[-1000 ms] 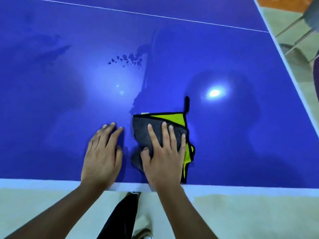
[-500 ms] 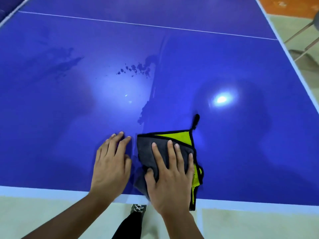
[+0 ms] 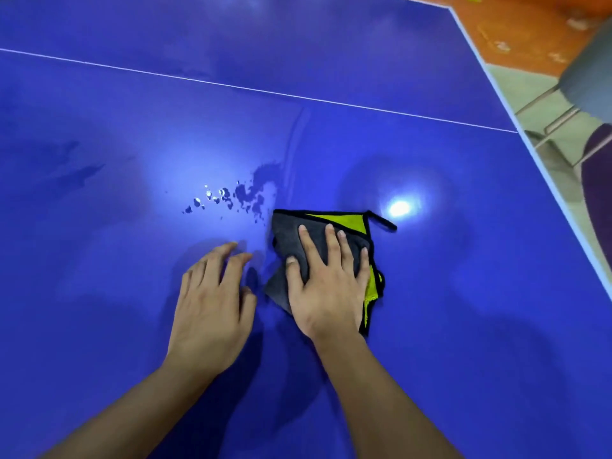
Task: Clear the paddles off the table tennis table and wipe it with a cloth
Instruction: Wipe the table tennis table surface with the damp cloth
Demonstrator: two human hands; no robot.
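Grey-and-lime folded microfibre cloth [image 3: 291, 240] sits on glossy blue table tennis table [image 3: 463, 293], pinned under right hand [image 3: 326, 289], splayed flat for even pressure. Left hand [image 3: 212, 299] loosely spread beside it, likely bracing. Water droplets [image 3: 231, 197] just ahead: probable next pass.

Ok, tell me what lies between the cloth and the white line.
Head view: mostly bare blue table, with a wet patch and scattered drops off the cloth's far left corner; a faint streak runs toward the white line.
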